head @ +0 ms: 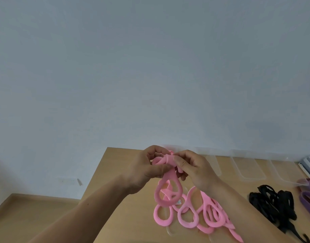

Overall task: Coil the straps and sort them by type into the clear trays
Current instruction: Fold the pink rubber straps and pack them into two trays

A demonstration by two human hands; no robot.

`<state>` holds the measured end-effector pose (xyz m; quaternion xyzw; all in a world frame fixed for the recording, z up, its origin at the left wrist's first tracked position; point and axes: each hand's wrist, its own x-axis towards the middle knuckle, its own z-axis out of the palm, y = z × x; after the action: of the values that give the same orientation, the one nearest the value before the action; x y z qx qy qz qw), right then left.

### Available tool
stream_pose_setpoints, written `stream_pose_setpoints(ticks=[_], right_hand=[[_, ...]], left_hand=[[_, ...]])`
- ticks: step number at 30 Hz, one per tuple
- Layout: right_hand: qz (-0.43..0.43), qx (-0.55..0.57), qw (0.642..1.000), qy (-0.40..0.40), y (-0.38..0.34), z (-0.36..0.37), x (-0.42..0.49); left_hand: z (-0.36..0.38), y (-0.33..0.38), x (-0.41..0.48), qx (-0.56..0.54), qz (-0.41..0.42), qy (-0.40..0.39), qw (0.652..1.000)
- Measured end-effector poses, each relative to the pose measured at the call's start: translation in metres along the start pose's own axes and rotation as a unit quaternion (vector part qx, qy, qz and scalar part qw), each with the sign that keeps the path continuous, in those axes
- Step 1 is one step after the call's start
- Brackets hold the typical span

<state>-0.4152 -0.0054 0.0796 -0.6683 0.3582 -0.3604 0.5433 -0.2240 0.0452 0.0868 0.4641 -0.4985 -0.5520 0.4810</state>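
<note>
Left grip [147, 170] and right grip [194, 170] pinch the pink strap [165, 160]; black straps [273, 204], clear trays [252, 178] nearby.

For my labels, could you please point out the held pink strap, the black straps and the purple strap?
Pink strap [161, 160]: head view, on its coiled top.
Black straps [273, 210]: head view, middle of the pile.
Purple strap [308, 199]: head view, band at right edge.
</note>
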Motion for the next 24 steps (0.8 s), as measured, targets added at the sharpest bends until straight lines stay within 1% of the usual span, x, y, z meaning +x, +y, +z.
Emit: stream_pose_setpoints(ticks=[6,10,14,19,22,24], right_hand=[[-0.026,-0.011,0.999,0.024,-0.001,0.003,-0.003],[-0.034,-0.042,0.998,0.04,0.001,0.004,-0.006],[-0.041,-0.037,0.998,0.041,0.0,0.005,-0.01],[-0.038,-0.071,0.996,0.025,0.001,0.002,-0.011],[-0.02,-0.044,0.999,0.0,0.001,0.001,-0.011],[0.001,-0.003,1.0,-0.004,0.0,0.0,-0.011]], left_hand=[[0.001,0.008,0.0,-0.003,-0.062,-0.045,0.997],[0.003,0.01,0.0,0.011,-0.086,-0.076,0.993],[0.004,0.011,0.0,-0.029,-0.086,-0.08,0.993],[0.0,0.007,0.002,-0.048,-0.087,-0.038,0.994],[-0.001,0.003,0.002,-0.045,-0.065,-0.03,0.996],[-0.001,0.001,0.003,-0.043,-0.04,-0.034,0.998]])
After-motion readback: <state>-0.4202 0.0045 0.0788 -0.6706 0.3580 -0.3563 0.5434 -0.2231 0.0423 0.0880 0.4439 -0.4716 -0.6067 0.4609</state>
